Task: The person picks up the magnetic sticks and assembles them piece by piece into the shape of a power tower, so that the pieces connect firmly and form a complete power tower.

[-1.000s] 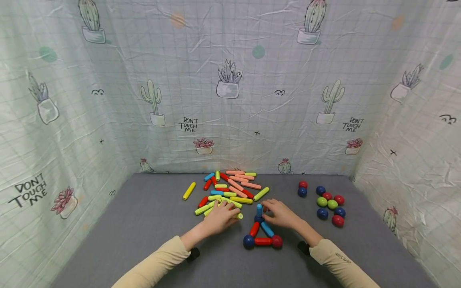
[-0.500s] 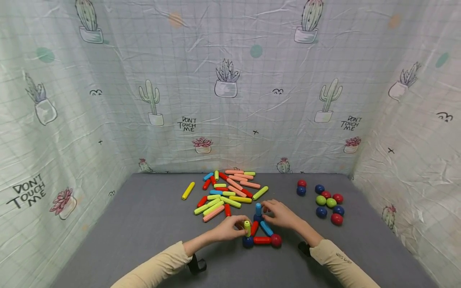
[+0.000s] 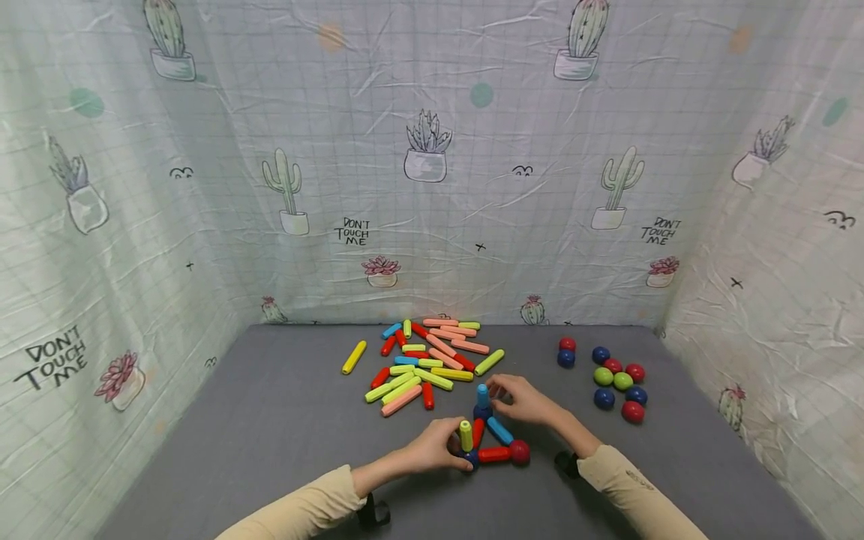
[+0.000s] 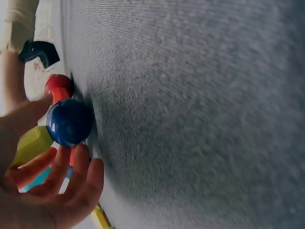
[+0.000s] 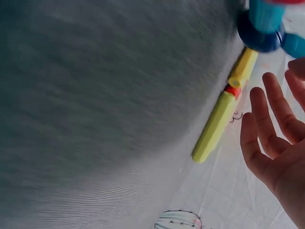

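A triangle of red and blue sticks with balls at its corners lies on the grey table. My left hand (image 3: 435,448) grips its near-left dark blue ball (image 4: 70,123), thumb on one side and fingers on the other. From that ball a yellow-green stick (image 3: 466,436) stands upright. At the far corner, a light blue stick (image 3: 482,396) rises from another dark blue ball (image 5: 259,36). Right beside it is my right hand (image 3: 523,400), fingers relaxed and apart from the ball in the right wrist view. A red ball (image 3: 519,451) forms the near-right corner.
Loose sticks in yellow, salmon, red and blue, such as a yellow one (image 3: 452,374), lie in a pile behind the left hand. Several balls, including a red one (image 3: 633,412), are grouped at the right. A patterned cloth (image 3: 432,247) hangs behind the table (image 3: 283,420).
My left hand has brought the yellow-green stick from the pile to the near-left ball, where it now stands, and moved its fingers down to the ball. My right hand has barely moved.
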Available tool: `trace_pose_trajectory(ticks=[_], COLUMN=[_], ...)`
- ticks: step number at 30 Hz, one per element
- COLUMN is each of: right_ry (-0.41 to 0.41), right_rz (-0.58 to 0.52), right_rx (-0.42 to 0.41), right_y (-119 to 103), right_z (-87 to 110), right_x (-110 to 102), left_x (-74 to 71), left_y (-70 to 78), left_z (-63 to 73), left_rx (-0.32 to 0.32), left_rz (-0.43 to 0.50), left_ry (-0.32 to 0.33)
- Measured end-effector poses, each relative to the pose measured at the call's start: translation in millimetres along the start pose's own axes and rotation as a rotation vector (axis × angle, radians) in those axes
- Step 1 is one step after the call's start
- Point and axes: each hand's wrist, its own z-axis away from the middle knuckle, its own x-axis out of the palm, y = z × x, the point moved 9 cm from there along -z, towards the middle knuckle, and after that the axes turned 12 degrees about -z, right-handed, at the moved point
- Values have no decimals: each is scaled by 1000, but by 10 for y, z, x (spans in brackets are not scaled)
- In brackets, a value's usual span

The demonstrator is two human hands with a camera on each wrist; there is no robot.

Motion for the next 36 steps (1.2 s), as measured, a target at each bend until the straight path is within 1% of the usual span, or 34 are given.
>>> trace_pose_trajectory(ticks=[2,5,7,10,15,18,21,22,25,28,31,36], right_ry=[6,36,54,81,100,70,27,11,-18,-21,-5,28], right_rz=[-1,10,31,59,193,312,360,367,344,350,386,486], right_rx=[2,34,70,122,188,196,196,197,211,244,264,275], right_y=[26,103,164,232,293,313,357,376,436,493,505,472], right_z=[-74,-226,-343,-525,-778,-896,-992,-1020,-1073,-1085,-1077,-1059], right_x=[-28,-61,-65,-56,-22,22,78,98,142,151,129,74], left_x=[0,-8,-19,-70,-176,-201,-212,-213,-213,-202,-205,-234], left_y=[-9,-34,-65,-118,-203,-240,-256,-257,-260,-254,-243,-249], left_z=[-10,-19,-19,-7,50,79,81,77,66,51,45,56], left_rx=[-14,-46,-68,-99,-139,-156,-163,-162,-163,-160,-158,-166], left_rz=[-3,3,1,-26,-76,-72,-62,-64,-70,-84,-92,-90], left_ry=[12,13,4,-3,-6,-18,-24,-24,-25,-28,-27,-27])
